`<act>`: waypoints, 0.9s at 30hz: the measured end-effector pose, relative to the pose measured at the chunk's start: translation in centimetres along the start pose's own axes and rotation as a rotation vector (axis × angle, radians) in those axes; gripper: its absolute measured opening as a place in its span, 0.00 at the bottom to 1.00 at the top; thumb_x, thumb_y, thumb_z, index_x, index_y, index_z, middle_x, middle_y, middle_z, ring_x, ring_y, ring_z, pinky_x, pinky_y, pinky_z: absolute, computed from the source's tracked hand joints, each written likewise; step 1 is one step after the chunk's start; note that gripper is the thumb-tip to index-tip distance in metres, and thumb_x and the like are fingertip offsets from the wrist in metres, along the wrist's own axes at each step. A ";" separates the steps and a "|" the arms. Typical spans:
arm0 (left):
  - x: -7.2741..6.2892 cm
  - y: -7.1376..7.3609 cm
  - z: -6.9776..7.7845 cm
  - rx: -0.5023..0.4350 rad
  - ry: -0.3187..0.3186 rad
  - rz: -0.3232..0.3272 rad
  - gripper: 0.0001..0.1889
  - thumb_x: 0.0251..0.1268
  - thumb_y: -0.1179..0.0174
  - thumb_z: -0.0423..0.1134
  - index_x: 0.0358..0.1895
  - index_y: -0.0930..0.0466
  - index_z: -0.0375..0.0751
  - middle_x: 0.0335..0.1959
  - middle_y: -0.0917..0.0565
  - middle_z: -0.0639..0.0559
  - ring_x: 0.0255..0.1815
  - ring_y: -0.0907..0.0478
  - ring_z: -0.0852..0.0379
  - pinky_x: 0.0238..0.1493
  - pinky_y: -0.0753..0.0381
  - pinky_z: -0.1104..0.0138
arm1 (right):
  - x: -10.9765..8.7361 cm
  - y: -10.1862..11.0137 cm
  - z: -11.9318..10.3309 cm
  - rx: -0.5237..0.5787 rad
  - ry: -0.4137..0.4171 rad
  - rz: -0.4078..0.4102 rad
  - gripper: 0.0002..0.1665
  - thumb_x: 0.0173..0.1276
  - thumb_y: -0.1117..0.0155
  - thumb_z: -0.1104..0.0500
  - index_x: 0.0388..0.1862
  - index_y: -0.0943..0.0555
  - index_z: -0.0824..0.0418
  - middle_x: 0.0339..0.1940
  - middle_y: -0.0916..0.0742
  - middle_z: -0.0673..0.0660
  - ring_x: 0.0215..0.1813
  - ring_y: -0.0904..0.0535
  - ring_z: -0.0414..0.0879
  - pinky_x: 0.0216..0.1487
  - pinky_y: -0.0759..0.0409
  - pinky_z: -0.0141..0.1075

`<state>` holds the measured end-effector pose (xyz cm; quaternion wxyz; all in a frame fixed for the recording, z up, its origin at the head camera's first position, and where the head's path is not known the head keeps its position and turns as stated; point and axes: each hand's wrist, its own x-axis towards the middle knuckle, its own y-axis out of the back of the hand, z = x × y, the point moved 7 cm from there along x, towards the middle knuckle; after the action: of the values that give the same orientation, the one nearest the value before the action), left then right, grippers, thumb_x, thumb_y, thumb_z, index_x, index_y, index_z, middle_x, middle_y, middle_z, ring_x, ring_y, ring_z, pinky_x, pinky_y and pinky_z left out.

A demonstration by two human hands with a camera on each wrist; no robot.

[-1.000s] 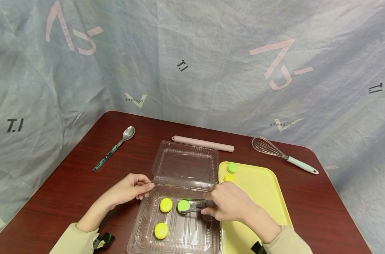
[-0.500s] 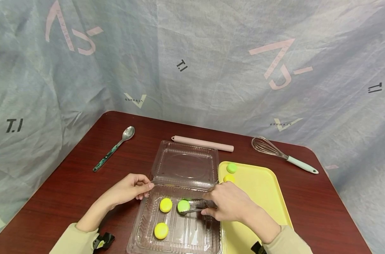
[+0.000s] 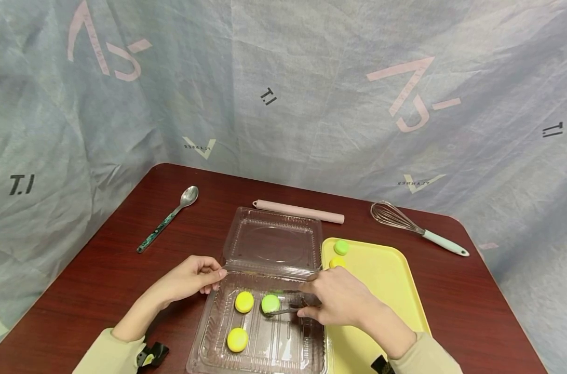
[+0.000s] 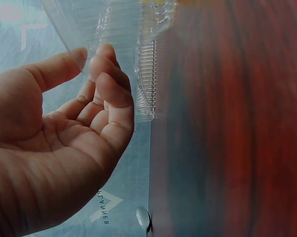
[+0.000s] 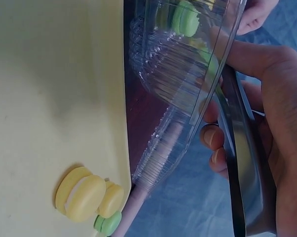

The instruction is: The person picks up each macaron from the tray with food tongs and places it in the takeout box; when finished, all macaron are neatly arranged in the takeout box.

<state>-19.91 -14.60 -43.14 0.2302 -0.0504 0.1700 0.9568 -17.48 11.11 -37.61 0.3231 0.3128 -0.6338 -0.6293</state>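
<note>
My left hand (image 3: 197, 278) pinches the left rim of an opened clear plastic container (image 3: 283, 358) between thumb and fingers, near the hinge. In my right hand (image 3: 339, 298) is a pair of metal tongs (image 5: 242, 148), gripped with the thumb on one side and curled fingers on the other. The tongs' tips reach inside the container, at a green macaron (image 3: 270, 303) on its bottom. I cannot tell whether they still squeeze it. Beside it sit a yellow macaron (image 3: 244, 302) and, nearer, a second yellow macaron (image 3: 238, 339).
Right of the container lies a yellow tray (image 3: 386, 280) with a green macaron (image 3: 341, 247) and yellow macarons (image 5: 81, 192). Behind are a pink rolling pin (image 3: 299, 212) and a whisk (image 3: 419, 228). A spoon (image 3: 169, 221) lies to the left.
Very little differs. My right hand with the tongs has shifted slightly to the right; the macarons and my left hand have stayed in place.
</note>
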 end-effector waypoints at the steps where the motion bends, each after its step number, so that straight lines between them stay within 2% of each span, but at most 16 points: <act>1: 0.0 0.0 0.0 0.001 0.001 -0.001 0.14 0.73 0.40 0.42 0.37 0.21 0.31 0.24 0.22 0.50 0.25 0.27 0.55 0.27 0.27 0.68 | 0.0 0.0 0.0 0.005 -0.003 -0.002 0.20 0.60 0.28 0.37 0.35 0.13 0.51 0.18 0.23 0.39 0.18 0.40 0.32 0.23 0.35 0.33; 5: 0.0 0.0 0.0 0.005 0.002 -0.002 0.14 0.73 0.40 0.42 0.37 0.21 0.31 0.23 0.22 0.50 0.25 0.27 0.55 0.27 0.27 0.68 | -0.1 0.1 0.1 0.033 -0.007 -0.008 0.24 0.61 0.29 0.38 0.43 0.11 0.54 0.25 0.15 0.42 0.19 0.38 0.31 0.23 0.33 0.32; 10: -0.1 0.0 0.0 0.009 -0.002 -0.001 0.14 0.73 0.40 0.42 0.37 0.21 0.31 0.23 0.22 0.50 0.25 0.27 0.56 0.27 0.27 0.68 | -0.3 0.7 0.3 0.084 -0.016 0.002 0.23 0.61 0.28 0.39 0.43 0.12 0.55 0.27 0.14 0.44 0.20 0.36 0.30 0.23 0.30 0.31; 13: 0.0 0.0 0.0 0.008 0.000 -0.001 0.14 0.73 0.40 0.42 0.37 0.21 0.31 0.23 0.22 0.50 0.25 0.27 0.55 0.27 0.27 0.68 | -0.5 1.1 0.5 0.117 -0.023 0.017 0.23 0.61 0.28 0.39 0.43 0.12 0.55 0.32 0.12 0.45 0.23 0.27 0.31 0.26 0.25 0.32; 17: 0.0 -0.1 0.0 0.008 0.002 -0.001 0.14 0.73 0.39 0.43 0.37 0.21 0.31 0.23 0.22 0.50 0.25 0.27 0.55 0.27 0.27 0.68 | -0.7 1.5 0.8 0.143 -0.028 0.035 0.24 0.61 0.28 0.39 0.46 0.11 0.55 0.40 0.10 0.47 0.33 0.17 0.36 0.30 0.21 0.34; 20: 0.0 0.0 0.0 0.011 0.002 0.000 0.14 0.73 0.40 0.43 0.37 0.21 0.31 0.23 0.22 0.50 0.25 0.27 0.56 0.27 0.27 0.68 | -0.8 1.8 1.0 0.147 -0.023 0.046 0.25 0.63 0.30 0.38 0.46 0.11 0.56 0.42 0.10 0.47 0.33 0.17 0.36 0.30 0.21 0.33; 25: 0.0 0.0 0.0 0.014 -0.001 -0.001 0.14 0.73 0.40 0.42 0.37 0.21 0.31 0.23 0.22 0.50 0.25 0.27 0.56 0.27 0.26 0.68 | -1.0 2.4 1.5 0.153 -0.026 0.067 0.24 0.63 0.30 0.38 0.45 0.11 0.55 0.40 0.11 0.45 0.24 0.29 0.30 0.26 0.28 0.29; 27: 0.0 0.0 0.0 0.013 -0.002 -0.002 0.15 0.73 0.40 0.42 0.37 0.21 0.30 0.23 0.22 0.50 0.25 0.27 0.56 0.27 0.26 0.68 | -1.1 2.8 1.7 0.152 -0.031 0.086 0.24 0.63 0.30 0.37 0.44 0.11 0.55 0.39 0.11 0.45 0.23 0.29 0.29 0.27 0.27 0.30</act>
<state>-19.92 -14.56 -43.16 0.2318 -0.0481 0.1761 0.9555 -18.19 13.10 -34.85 0.3154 0.2991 -0.6976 -0.5695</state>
